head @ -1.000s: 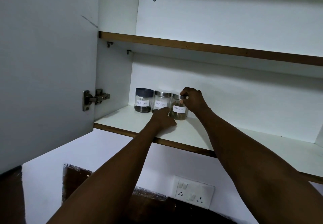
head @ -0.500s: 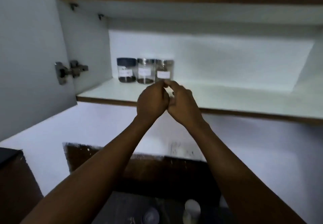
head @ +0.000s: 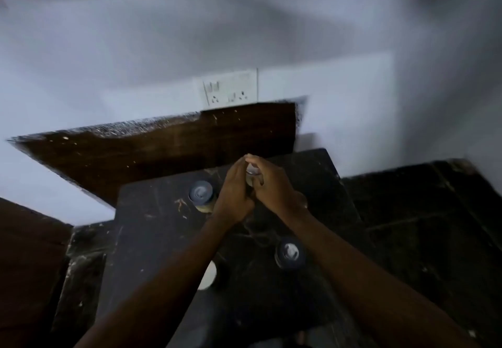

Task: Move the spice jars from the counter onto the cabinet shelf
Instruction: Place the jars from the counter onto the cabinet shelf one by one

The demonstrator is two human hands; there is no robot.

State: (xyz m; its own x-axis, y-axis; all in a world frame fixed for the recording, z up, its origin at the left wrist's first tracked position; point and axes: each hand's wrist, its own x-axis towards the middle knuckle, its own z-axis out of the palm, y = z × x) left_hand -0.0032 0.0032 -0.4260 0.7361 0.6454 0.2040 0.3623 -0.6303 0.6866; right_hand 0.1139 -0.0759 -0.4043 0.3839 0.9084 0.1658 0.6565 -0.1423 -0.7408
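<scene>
Motion blur softens the whole head view, and much is hard to read. Both hands meet over the dark, pale-veined stone counter [head: 312, 212], cupped from either side around a small clear spice jar with a silvery top [head: 252, 170]; only a sliver of that jar shows between the fingers, so its label and contents cannot be made out. The left hand [head: 235, 195] covers its left flank, fingers curled up toward the lid, while the right hand [head: 273, 184] wraps the right flank, thumb and fingers curved round it. The jar stands upright, long axis vertical, lid toward the camera, at the far part of the counter; whether its base rests on the stone cannot be told.

Just left of the hands a dark-lidded spice jar [head: 201, 194] stands upright, partly hidden by the left wrist. Nearer the camera, between the forearms, another dark-lidded jar [head: 290, 252] stands upright. A round white lid [head: 208, 275] is half covered by the left forearm. On the pale wall [head: 108, 62] behind sits a white switch-and-socket plate [head: 228, 89], above a dark brown backsplash panel [head: 168, 146].
</scene>
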